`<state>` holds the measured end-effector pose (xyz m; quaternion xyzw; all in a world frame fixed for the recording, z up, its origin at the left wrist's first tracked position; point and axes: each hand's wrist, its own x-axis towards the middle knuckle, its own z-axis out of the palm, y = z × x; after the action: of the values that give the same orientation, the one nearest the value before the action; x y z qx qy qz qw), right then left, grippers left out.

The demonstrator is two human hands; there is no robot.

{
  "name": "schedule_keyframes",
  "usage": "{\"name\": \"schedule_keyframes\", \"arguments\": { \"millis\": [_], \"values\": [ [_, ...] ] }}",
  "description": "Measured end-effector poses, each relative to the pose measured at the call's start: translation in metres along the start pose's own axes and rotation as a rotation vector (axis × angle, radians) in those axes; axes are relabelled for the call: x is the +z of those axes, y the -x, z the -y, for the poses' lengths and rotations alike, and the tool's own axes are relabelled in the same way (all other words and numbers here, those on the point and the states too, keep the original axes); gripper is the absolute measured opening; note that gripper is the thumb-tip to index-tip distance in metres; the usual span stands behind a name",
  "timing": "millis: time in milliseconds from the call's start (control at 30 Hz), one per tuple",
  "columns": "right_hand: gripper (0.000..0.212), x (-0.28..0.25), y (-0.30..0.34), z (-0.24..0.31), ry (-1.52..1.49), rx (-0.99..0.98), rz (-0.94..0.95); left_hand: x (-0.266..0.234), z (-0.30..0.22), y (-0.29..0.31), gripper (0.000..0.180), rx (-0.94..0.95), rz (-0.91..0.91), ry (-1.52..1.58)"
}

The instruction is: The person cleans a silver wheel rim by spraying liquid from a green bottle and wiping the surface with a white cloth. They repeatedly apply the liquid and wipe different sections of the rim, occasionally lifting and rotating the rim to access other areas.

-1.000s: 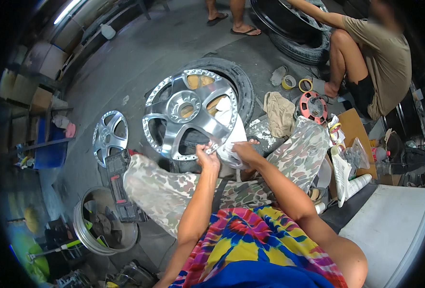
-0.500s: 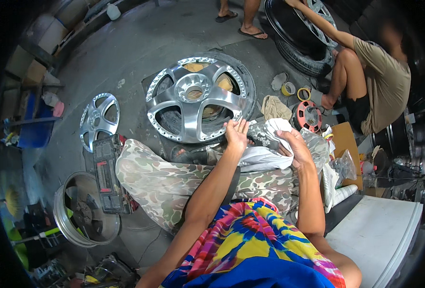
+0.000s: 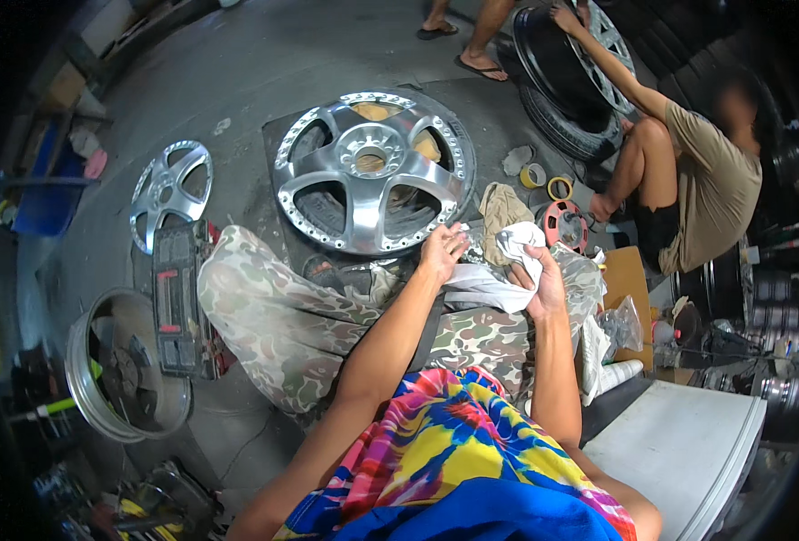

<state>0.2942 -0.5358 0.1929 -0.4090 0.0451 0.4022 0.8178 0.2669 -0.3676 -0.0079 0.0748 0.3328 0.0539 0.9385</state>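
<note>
My right hand (image 3: 545, 281) is closed around a bunched white cloth (image 3: 485, 290), which folds up over its fingers and hangs toward my left hand. My left hand (image 3: 443, 253) is beside the cloth's left end, its fingers bent in toward the thumb. A small pale patch shows at those fingertips; what it is I cannot make out. Just beyond both hands, a large polished five-spoke wheel face (image 3: 363, 203) lies on a tyre (image 3: 464, 149). Its near rim comes close to my left fingertips.
A smaller wheel face (image 3: 172, 191), a black toolbox (image 3: 181, 302) and a bare rim (image 3: 129, 370) are on the left. A tan cloth (image 3: 505, 215), a red reel (image 3: 565, 227) and tape rolls (image 3: 559, 188) lie ahead right. A seated person (image 3: 711, 185) holds another wheel (image 3: 609, 54).
My view has shifted slightly right. My left fingers, spread before, are now bent inward. The right hand keeps hold of the white cloth.
</note>
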Motion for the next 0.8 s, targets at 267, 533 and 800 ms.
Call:
{"name": "schedule_keyframes", "arguments": {
  "millis": [267,533,800],
  "values": [
    [0.041,0.012,0.001,-0.005,0.208,0.064,0.090,0.080,-0.035,0.107,0.044,-0.147,0.537,-0.601],
    [0.031,0.034,0.001,0.010,0.524,0.145,0.314,0.084,-0.086,0.186,0.017,0.504,0.723,-0.896],
    [0.023,0.104,0.003,0.035,0.748,-0.064,0.499,0.095,-0.132,0.275,0.014,0.782,0.535,-0.937]
  ]
}}
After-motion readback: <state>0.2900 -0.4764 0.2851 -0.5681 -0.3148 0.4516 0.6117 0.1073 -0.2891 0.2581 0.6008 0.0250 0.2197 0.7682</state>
